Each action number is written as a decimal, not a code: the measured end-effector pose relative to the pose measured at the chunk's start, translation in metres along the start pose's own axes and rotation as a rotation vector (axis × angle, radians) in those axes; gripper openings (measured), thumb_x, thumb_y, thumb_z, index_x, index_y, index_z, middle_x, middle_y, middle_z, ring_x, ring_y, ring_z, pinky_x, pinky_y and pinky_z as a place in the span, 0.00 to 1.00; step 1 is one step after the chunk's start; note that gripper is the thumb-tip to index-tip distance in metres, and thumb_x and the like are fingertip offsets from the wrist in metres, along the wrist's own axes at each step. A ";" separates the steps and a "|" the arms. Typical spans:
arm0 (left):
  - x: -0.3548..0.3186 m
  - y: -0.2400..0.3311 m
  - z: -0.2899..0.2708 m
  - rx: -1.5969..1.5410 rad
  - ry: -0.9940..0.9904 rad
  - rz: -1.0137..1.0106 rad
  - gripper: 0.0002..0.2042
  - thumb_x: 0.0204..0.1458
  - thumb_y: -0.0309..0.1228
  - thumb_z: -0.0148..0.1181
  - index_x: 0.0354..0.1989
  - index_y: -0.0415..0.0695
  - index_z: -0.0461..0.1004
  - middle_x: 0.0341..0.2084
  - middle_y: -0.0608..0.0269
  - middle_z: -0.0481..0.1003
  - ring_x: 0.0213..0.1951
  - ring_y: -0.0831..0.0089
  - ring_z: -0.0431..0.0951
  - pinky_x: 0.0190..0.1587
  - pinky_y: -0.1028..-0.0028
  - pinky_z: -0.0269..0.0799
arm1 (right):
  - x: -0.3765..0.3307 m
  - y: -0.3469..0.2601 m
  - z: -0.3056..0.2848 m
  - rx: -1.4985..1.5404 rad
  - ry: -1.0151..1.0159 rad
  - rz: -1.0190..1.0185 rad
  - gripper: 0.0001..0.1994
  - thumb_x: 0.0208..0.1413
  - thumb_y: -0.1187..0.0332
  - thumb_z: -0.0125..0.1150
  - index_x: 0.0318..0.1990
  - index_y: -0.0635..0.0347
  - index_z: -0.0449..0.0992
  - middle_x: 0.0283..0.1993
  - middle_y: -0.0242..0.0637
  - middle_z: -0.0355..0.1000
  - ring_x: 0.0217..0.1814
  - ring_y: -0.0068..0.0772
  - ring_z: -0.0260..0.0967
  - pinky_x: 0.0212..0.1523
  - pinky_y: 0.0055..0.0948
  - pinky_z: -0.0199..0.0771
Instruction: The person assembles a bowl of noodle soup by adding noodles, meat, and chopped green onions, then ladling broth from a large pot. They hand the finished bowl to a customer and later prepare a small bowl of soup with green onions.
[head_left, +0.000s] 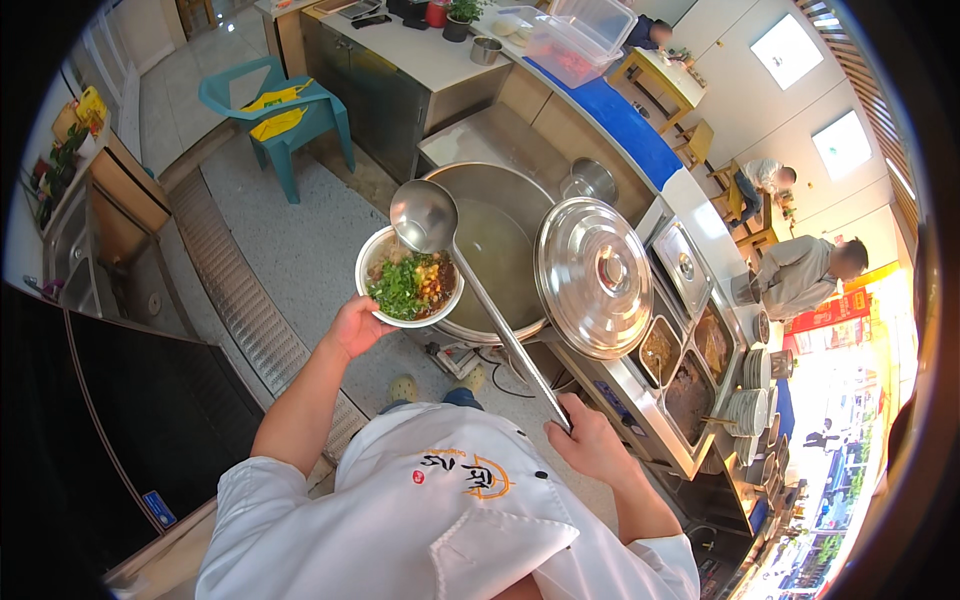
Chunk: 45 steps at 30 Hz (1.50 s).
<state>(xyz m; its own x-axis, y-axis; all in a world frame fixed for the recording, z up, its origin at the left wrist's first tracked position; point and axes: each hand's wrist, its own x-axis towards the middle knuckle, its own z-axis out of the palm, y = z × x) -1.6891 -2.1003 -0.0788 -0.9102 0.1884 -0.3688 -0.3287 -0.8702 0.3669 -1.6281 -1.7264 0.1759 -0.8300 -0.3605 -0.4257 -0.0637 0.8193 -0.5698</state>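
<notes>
Bright, with glare at right

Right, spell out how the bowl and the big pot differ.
Size: the bowl is far smaller than the pot.
Look: the bowl is white, while the pot is silvery metal.
Contents: the bowl holds chopped greens beside other toppings; the pot holds cloudy liquid.
Support: the left hand holds the bowl; neither hand holds the pot.
Shared: both have round mouths.

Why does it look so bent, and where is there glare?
Head view: fisheye lens distortion curves the floor grate; head view, right: glare washes out the streetside opening; head view, centre: highlights gleam on the steel ladle and round lid.
</notes>
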 end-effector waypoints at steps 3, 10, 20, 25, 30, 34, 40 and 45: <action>0.001 -0.001 -0.001 -0.004 0.005 0.001 0.30 0.48 0.22 0.46 0.65 0.40 0.55 0.59 0.47 0.66 0.58 0.52 0.72 0.59 0.48 0.70 | 0.001 0.002 -0.002 -0.067 0.031 -0.047 0.17 0.57 0.66 0.59 0.49 0.67 0.67 0.26 0.57 0.73 0.31 0.60 0.74 0.33 0.48 0.73; 0.002 0.000 0.000 0.016 -0.027 0.021 0.29 0.48 0.23 0.47 0.64 0.38 0.57 0.58 0.47 0.67 0.58 0.52 0.72 0.60 0.48 0.69 | 0.002 0.008 -0.008 -0.181 0.083 -0.121 0.16 0.56 0.67 0.60 0.48 0.65 0.68 0.25 0.54 0.73 0.29 0.59 0.74 0.32 0.49 0.74; 0.011 -0.005 0.002 -0.040 0.058 0.018 0.30 0.47 0.23 0.49 0.63 0.36 0.59 0.58 0.46 0.68 0.59 0.51 0.71 0.62 0.48 0.66 | 0.047 0.035 -0.020 0.142 0.143 0.238 0.16 0.56 0.65 0.60 0.49 0.63 0.69 0.24 0.47 0.71 0.20 0.40 0.71 0.25 0.37 0.71; 0.023 -0.011 0.008 -0.080 -0.033 0.059 0.32 0.43 0.24 0.50 0.64 0.36 0.59 0.60 0.47 0.66 0.62 0.52 0.66 0.65 0.48 0.61 | 0.091 0.048 -0.063 0.886 0.058 0.224 0.10 0.61 0.70 0.53 0.46 0.67 0.70 0.20 0.28 0.63 0.13 0.20 0.57 0.12 0.22 0.58; 0.035 -0.025 0.027 -0.062 0.183 0.096 0.33 0.41 0.24 0.50 0.63 0.37 0.60 0.60 0.49 0.67 0.61 0.52 0.68 0.65 0.49 0.63 | 0.178 0.095 -0.130 1.292 0.129 0.223 0.06 0.59 0.71 0.55 0.41 0.63 0.70 0.23 0.27 0.64 0.15 0.17 0.58 0.15 0.17 0.58; 0.039 -0.037 0.070 -0.100 0.208 0.199 0.34 0.40 0.24 0.50 0.63 0.37 0.61 0.59 0.50 0.68 0.60 0.52 0.69 0.64 0.50 0.64 | 0.317 0.164 -0.200 1.573 0.075 0.199 0.04 0.59 0.71 0.54 0.37 0.62 0.71 0.23 0.28 0.66 0.20 0.18 0.61 0.19 0.17 0.60; 0.043 -0.062 0.150 -0.108 0.240 0.331 0.35 0.39 0.25 0.53 0.64 0.38 0.63 0.59 0.49 0.70 0.61 0.53 0.70 0.66 0.51 0.61 | 0.566 0.273 -0.289 1.685 0.251 0.407 0.05 0.49 0.77 0.59 0.34 0.60 0.71 0.28 0.37 0.69 0.28 0.35 0.70 0.26 0.34 0.74; 0.046 -0.099 0.194 -0.174 0.292 0.394 0.35 0.41 0.24 0.53 0.65 0.36 0.60 0.59 0.46 0.69 0.58 0.53 0.72 0.62 0.53 0.67 | 0.687 0.337 -0.284 1.762 0.142 0.371 0.06 0.49 0.82 0.54 0.35 0.64 0.68 0.27 0.38 0.69 0.24 0.33 0.71 0.24 0.24 0.77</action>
<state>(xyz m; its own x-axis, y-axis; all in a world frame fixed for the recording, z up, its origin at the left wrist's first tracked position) -1.7474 -1.9175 0.0332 -0.8401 -0.2819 -0.4634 0.0940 -0.9170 0.3876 -2.3773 -1.5713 -0.1095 -0.7046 -0.1740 -0.6880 0.6383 -0.5790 -0.5073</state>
